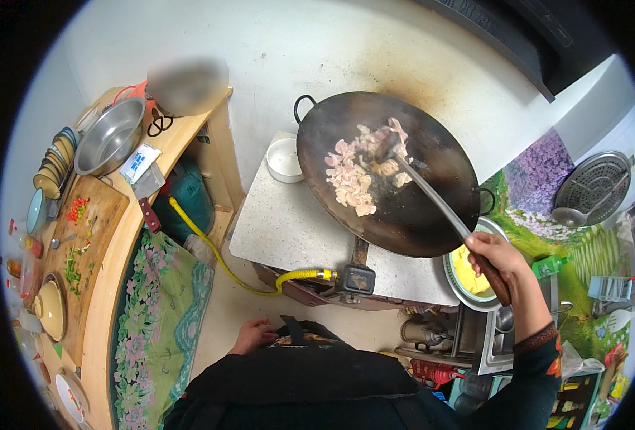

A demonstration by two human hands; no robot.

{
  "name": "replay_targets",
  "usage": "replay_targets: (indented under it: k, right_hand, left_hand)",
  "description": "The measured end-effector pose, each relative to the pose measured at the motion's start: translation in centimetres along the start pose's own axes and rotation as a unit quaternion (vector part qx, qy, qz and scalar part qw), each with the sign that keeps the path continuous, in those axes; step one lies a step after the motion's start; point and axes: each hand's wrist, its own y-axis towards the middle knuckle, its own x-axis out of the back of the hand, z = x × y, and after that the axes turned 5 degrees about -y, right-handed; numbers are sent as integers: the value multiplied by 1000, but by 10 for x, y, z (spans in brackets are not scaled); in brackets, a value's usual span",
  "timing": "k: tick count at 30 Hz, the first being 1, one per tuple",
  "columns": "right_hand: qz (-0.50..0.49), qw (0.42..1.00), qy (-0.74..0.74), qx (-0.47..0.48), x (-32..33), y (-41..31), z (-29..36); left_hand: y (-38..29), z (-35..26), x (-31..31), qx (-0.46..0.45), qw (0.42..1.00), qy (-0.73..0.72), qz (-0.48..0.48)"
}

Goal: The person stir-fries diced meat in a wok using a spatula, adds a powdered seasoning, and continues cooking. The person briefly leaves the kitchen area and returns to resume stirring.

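A large dark wok stands on a gas burner on the speckled white stand. Pale pink sliced meat lies in its middle and left part. My right hand is closed around the wooden handle of a long metal spatula, whose head is in among the meat. Near my waist, over the floor, my left hand rests low and appears to hold nothing; its fingers are partly curled. Under the wok's right edge sits a bowl of yellow pieces. A white bowl stands left of the wok.
A yellow gas hose runs to the burner valve. On the left counter are a wooden cutting board with chopped peppers, a cleaver with its handle over the edge, and a steel basin. A sink is at lower right.
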Motion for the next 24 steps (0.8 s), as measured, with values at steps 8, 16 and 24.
replay_targets:
  k: [8, 16, 24]
  right_hand:
    - [-178, 902, -383, 84, 8, -24, -10]
    - [-295, 832, -454, 119, 18, -58, -18]
    - [-285, 805, -518, 58, 9, -61, -18]
  left_hand:
    - [8, -8, -8, 6, 1000, 20, 21]
    - [8, -13, -11, 9, 999, 31, 38]
    - [6, -10, -18, -11, 997, 69, 37]
